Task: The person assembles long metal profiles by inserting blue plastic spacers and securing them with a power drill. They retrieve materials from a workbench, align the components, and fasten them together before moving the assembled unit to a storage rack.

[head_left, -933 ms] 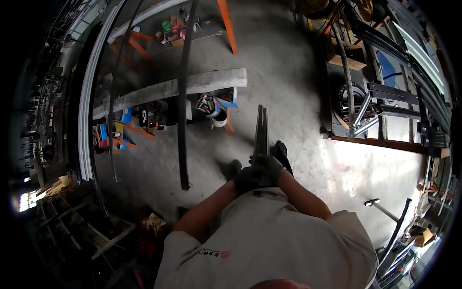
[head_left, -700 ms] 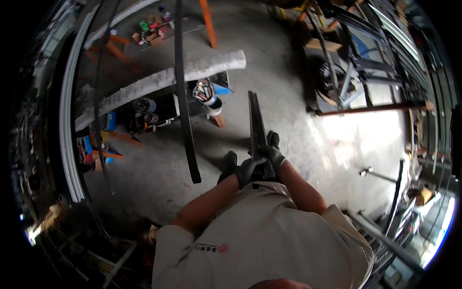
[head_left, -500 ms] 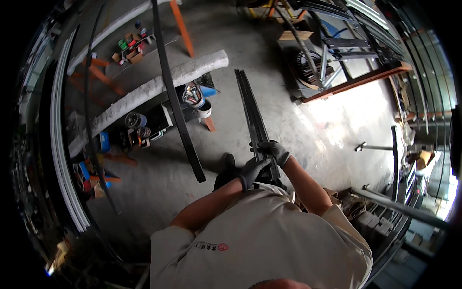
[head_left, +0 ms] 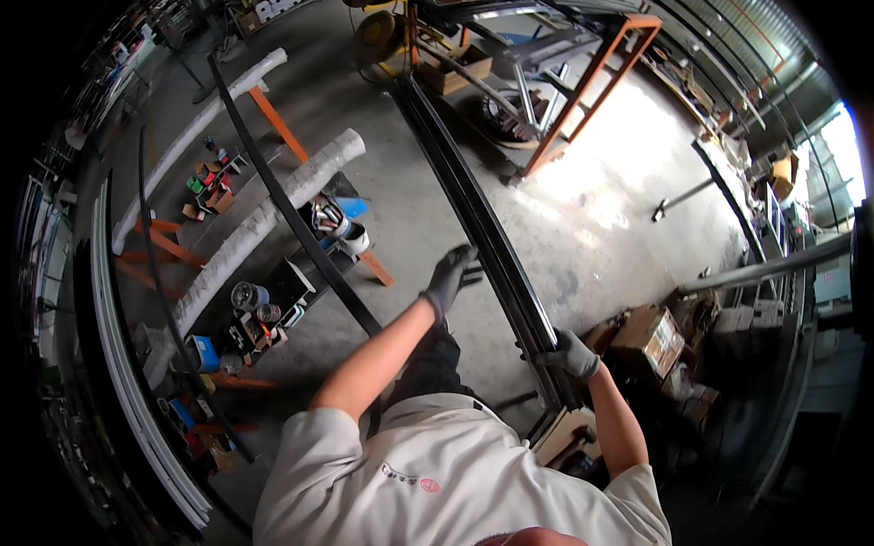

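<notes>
Grey floor around me, strong light glaring off it ahead right. Orange-legged trestles to my left; orange-framed rack ahead right. Bright opening far right.

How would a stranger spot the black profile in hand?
From the pale shirt at the bottom, follow the right forearm to the gloved right hand. It grips the long black profile, slanting up and left. Unlike the narrower black bar farther left, it shows lengthwise grooves.
</notes>
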Available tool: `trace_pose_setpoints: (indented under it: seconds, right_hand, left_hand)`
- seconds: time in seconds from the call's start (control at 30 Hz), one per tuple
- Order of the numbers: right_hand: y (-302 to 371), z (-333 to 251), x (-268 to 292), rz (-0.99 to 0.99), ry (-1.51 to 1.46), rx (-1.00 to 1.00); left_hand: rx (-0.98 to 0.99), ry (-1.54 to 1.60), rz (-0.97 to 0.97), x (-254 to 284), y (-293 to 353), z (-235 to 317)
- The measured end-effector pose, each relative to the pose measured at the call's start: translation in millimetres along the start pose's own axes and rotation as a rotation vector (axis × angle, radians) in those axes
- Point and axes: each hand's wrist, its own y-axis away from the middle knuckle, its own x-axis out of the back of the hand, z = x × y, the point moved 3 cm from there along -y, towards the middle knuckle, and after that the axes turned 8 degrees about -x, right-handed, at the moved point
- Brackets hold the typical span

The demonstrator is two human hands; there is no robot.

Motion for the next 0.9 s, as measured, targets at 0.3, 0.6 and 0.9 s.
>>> trace_pose_setpoints:
  seconds: [0.3, 0.6, 0.9]
  right_hand:
    - [146.1, 131.9, -48.9, 0.161, 0.176, -0.114]
    - [134.5, 134.3, -97.6, 0.462, 0.508, -0.062]
    - [71.9, 88.6, -166.7, 0.344, 0.689, -0.350]
  left_hand:
    - [0.186, 0.102, 0.077, -54.7, 97.7, -28.1]
    - [0.082, 0.301, -0.069, -8.6, 168.7, 5.2]
    - [0.039, 0.328, -0.018, 100.7, 190.2, 70.1]
